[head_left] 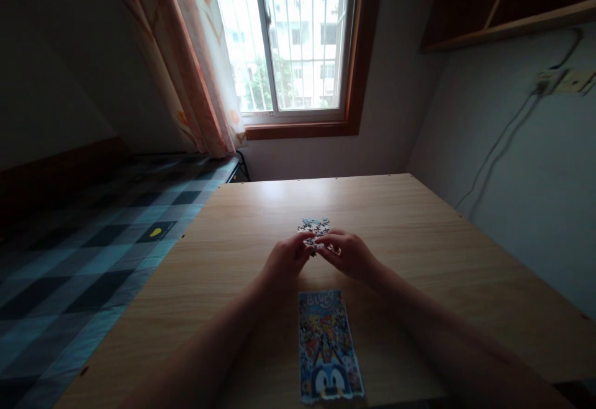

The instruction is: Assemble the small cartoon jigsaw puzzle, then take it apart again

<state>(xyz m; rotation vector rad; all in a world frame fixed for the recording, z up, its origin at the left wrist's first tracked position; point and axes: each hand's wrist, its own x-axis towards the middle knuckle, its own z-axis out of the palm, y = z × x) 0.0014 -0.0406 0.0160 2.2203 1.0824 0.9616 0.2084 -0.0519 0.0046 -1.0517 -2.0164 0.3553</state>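
Note:
A small heap of jigsaw puzzle pieces (313, 224) lies on the wooden table, just beyond my fingertips. My left hand (289, 255) comes in from the left, its thumb and fingers curled together around small puzzle pieces at the near edge of the heap. Opposite it, my right hand (349, 254) has its thumb and index finger closed at the same spot, the fingertips almost meeting those of the left. The pieces between them are small and partly hidden by the fingers. Nearer to me, a colourful picture sheet (328, 344) lettered "BLUEY" lies flat between my forearms.
The light wooden table (223, 229) reaches toward the wall below a window (302, 43). On the left, a bed with a checked cover (116, 247) adjoins it, and a curtain (200, 61) hangs above. A cable (500, 136) runs down the right wall from a socket.

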